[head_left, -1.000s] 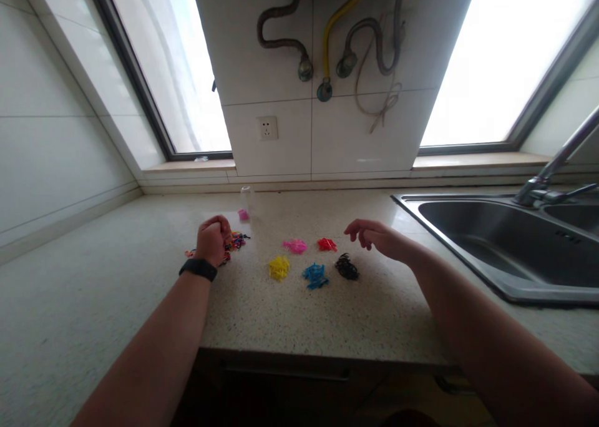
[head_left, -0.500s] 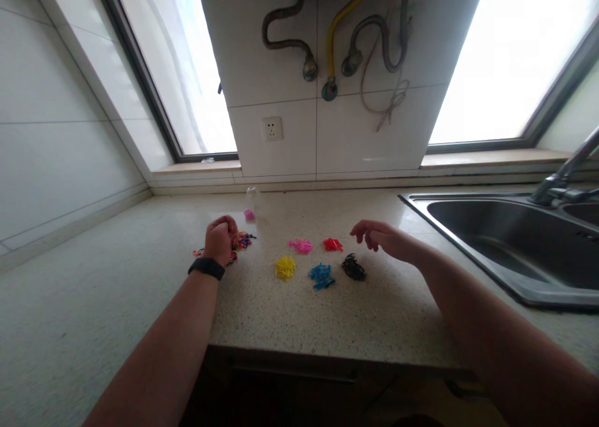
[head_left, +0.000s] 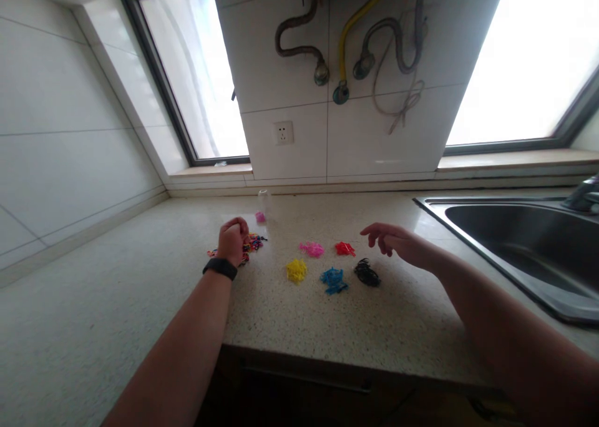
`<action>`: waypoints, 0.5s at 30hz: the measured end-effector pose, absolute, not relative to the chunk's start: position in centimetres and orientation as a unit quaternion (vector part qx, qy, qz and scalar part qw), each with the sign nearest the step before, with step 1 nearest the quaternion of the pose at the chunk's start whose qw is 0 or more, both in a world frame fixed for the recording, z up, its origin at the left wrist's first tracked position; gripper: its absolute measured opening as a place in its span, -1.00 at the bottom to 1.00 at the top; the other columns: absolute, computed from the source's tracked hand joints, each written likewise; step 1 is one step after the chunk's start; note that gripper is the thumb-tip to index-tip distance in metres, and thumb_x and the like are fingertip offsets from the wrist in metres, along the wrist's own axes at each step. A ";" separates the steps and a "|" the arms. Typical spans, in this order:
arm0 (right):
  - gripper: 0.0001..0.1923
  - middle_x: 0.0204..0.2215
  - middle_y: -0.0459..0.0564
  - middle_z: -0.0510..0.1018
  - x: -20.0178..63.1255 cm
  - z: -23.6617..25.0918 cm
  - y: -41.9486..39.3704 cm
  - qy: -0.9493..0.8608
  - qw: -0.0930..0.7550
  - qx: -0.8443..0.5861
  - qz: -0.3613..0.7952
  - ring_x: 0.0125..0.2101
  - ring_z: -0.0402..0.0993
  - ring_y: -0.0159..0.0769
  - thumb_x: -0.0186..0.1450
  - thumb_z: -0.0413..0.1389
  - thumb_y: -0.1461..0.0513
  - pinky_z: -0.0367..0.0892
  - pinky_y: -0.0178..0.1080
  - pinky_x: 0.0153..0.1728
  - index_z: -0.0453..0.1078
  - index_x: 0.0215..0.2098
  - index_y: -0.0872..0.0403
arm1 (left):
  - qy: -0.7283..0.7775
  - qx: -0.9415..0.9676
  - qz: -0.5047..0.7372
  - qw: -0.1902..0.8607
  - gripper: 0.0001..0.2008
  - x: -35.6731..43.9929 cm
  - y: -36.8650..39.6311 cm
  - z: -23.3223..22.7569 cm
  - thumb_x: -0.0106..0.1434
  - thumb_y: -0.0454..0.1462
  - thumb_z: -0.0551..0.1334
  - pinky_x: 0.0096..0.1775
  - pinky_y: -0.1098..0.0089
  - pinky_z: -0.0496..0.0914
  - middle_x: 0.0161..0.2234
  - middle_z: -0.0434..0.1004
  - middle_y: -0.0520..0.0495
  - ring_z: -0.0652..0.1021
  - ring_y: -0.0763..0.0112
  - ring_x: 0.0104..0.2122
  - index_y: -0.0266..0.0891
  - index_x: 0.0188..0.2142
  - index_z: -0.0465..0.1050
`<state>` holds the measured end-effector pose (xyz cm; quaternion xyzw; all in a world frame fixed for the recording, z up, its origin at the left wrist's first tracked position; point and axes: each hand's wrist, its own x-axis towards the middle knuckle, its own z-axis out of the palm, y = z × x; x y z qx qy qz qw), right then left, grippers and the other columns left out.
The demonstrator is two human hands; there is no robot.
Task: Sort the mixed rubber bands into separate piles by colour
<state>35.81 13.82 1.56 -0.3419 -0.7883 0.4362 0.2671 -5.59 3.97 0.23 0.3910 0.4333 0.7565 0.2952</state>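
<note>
compared with half a second ago, the camera's view has swung left, so everything sits farther right in it and the tap (head_left: 584, 195) is mostly cut off; both hands and the piles of small strands keep the same layout on the counter (head_left: 299, 327). taking the blue pile (head_left: 334, 279) as landmark, the yellow pile (head_left: 296, 270) lies just left of it, the pink pile (head_left: 312, 249) beyond it to the left, the red pile (head_left: 345, 248) beyond it slightly right, and the black pile (head_left: 367, 274) just right. the black pile's long axis slants from far left to near right; the pink one stretches sideways; the yellow is roundish, with no clear direction. well left of the blue pile, the left hand (head_left: 233, 243) is clenched at the mixed-colour pile (head_left: 255, 242), whose long axis runs sideways; whether it grips strands i cannot tell. beyond the blue pile to the right, the right hand (head_left: 390, 240) is loosely bent, fingers apart, forefinger pointing left toward the red pile, nothing visible in its grasp.
</note>
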 end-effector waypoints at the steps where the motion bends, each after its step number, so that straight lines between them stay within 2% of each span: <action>1: -0.47 -0.34 0.00 0.46 35.8 1.6 13.8 -0.789 0.266 -0.343 0.435 -0.50 0.27 -0.36 0.00 -0.10 0.31 0.25 -0.29 -0.52 0.40 -0.06 0.08 | 0.434 0.390 0.756 0.295 -0.93 -5.6 4.0 0.2 -0.17 -0.40 0.08 -0.69 0.54 0.06 -0.72 0.10 0.14 0.13 0.60 -0.75 -0.22 -0.65 0.22; 15: -0.47 -0.34 0.01 0.47 35.7 1.7 13.7 -0.786 0.269 -0.345 0.436 -0.50 0.28 -0.35 -0.01 -0.09 0.30 0.24 -0.28 -0.51 0.41 -0.08 0.08 | 0.437 0.390 0.755 0.296 -0.94 -5.7 4.1 0.1 -0.17 -0.40 0.08 -0.69 0.55 0.08 -0.72 0.11 0.13 0.15 0.59 -0.75 -0.22 -0.64 0.24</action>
